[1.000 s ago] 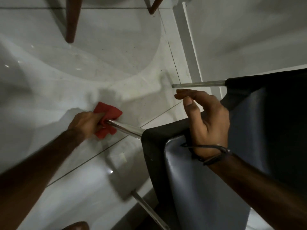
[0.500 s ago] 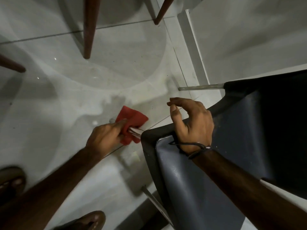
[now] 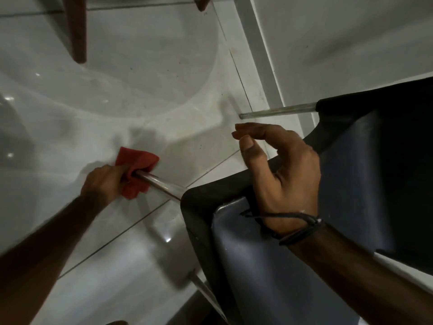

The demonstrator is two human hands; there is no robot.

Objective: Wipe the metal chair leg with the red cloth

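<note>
A dark chair is tipped over the tiled floor. Its edge is steadied by the right hand, fingers loosely open. The red cloth is gripped round the metal chair leg by the left hand

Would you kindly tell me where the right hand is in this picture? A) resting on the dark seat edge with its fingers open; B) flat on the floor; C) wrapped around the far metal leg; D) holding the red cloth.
A: the right hand rests on the seat edge, fingers curled open and holding nothing, while the left hand clamps the cloth round the leg.
</note>
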